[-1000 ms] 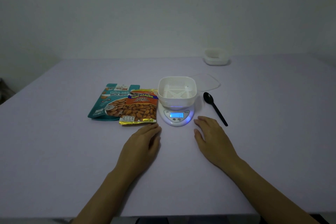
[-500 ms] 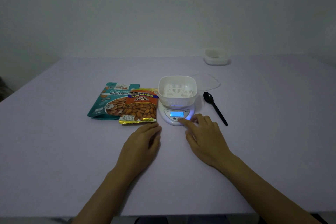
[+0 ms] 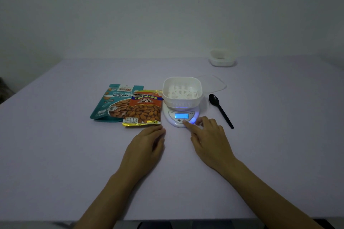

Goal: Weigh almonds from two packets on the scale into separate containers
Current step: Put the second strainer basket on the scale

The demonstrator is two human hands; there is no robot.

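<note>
Room on the table [image 3: 61, 154] near left and right, teal packet [image 3: 109, 102] and orange packet [image 3: 144, 108] blocking left of the scale [image 3: 172, 119], basket [image 3: 182, 84] atop it, black spoon [image 3: 221, 110] just right, lid [image 3: 215, 83] behind, container [image 3: 222, 60] far right.

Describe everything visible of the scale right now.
The scale is white, rounded, plastic-looking, standing flat on the table right of the orange almond packet. Its blue display is lit, digits unreadable, with blue glow beneath the platform. An empty white slotted container sits on top. The right hand's index finger touches its front buttons.
</note>
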